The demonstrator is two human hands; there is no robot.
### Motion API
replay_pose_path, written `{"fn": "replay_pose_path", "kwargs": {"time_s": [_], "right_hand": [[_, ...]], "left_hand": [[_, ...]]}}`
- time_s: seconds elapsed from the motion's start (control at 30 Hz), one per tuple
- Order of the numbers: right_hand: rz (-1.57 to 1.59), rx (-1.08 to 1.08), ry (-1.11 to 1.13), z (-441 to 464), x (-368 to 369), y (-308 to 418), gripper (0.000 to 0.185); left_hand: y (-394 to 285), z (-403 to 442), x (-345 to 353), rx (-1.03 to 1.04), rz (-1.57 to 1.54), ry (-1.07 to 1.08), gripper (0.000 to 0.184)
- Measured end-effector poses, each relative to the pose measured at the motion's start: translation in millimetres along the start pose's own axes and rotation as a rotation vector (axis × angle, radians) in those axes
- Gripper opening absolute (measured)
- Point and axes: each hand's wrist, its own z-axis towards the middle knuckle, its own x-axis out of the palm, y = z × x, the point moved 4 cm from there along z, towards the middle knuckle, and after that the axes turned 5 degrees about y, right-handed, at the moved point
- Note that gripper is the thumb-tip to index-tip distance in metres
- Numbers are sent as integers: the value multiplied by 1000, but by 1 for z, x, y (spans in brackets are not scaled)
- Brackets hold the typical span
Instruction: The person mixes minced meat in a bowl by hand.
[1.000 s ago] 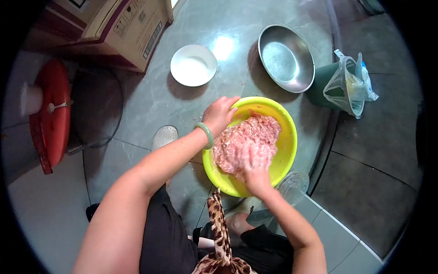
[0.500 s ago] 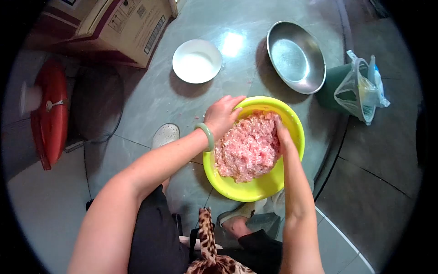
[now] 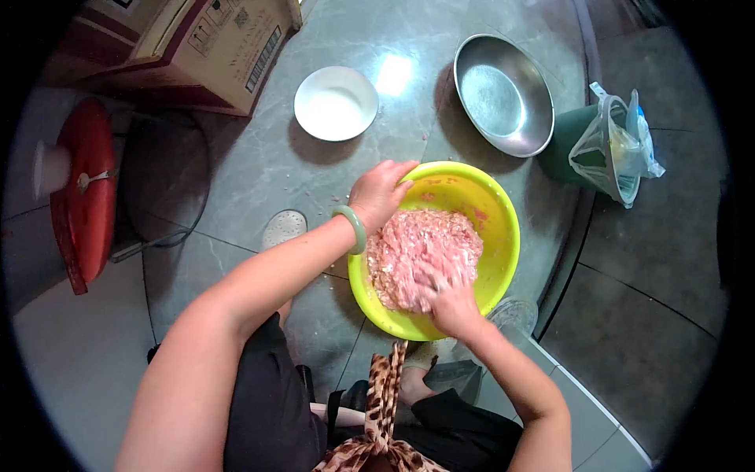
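Minced meat (image 3: pixel 425 244): lies in a heap inside the yellow basin (image 3: pixel 494 267), with some bare wall showing on the far side and at the right; its underside is hidden.
Left hand (image 3: pixel 379 193): clamped on the basin's upper-left rim; the parts of the fingers beyond the rim are hard to see, and a pale green bracelet (image 3: pixel 355 230) circles the wrist.
Right hand (image 3: pixel 450 299): reaches over the near rim into the meat; its fingertips are blurred and partly buried, so I cannot tell whether they are apart or together.
Floor (image 3: pixel 409 130): carries a white bowl (image 3: pixel 336 104) and, to its right, a metal bowl (image 3: pixel 503 94).
Green bin (image 3: pixel 568 141): near the metal bowl, its mouth partly covered by a clear bag (image 3: pixel 594 157), contents unclear.
Red object (image 3: pixel 85 208): at far left, a spoon (image 3: pixel 96 179) on it, its full shape hard to make out.
Cardboard box (image 3: pixel 224 59): cut off at the top.
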Motion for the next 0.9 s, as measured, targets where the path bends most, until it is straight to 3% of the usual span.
{"fn": "replay_pose_path", "kwargs": {"time_s": [0.07,0.17,0.23,0.33,0.37,0.4,0.43,0.53,0.57,0.63,0.7,0.77,0.83,0.87,0.9], "right_hand": [[-28,13,-9,-6,5,9,32],[-64,-121,-48,15,20,13,37],[-158,-227,15,60,20,-4,30],[-189,188,124,89,4,-55,35],[-151,301,50,83,-6,-70,38],[-196,187,-203,67,-14,-73,46],[-201,194,-201,48,-6,-72,46],[142,527,102,1,10,-59,51],[388,640,302,-6,12,-35,53],[150,355,46,-12,39,3,49],[300,111,49,14,52,20,40],[-1,-26,-53,55,31,14,26],[-82,25,224,90,11,-19,21],[-99,-6,-63,87,17,-53,20],[-247,129,-226,79,-1,-65,26]], "left_hand": [[-3,-1,-2,-9,13,7,34],[-5,-1,-2,-1,34,7,35],[-5,1,-3,14,43,2,35],[-4,-1,-1,-19,46,8,36],[-4,-2,-2,-8,34,2,36],[-4,-1,-3,8,21,0,36],[-4,-2,-3,13,14,3,36],[-1,1,-1,-25,28,9,35],[-2,-1,-1,-7,9,-12,36],[-5,-3,-3,17,-6,-36,36],[-6,-2,-3,-15,19,-1,36],[-7,0,-5,-29,27,12,36],[-5,-3,0,-51,27,41,35],[-4,-3,0,-22,16,20,35],[-5,-2,-3,9,7,-10,36]]}}
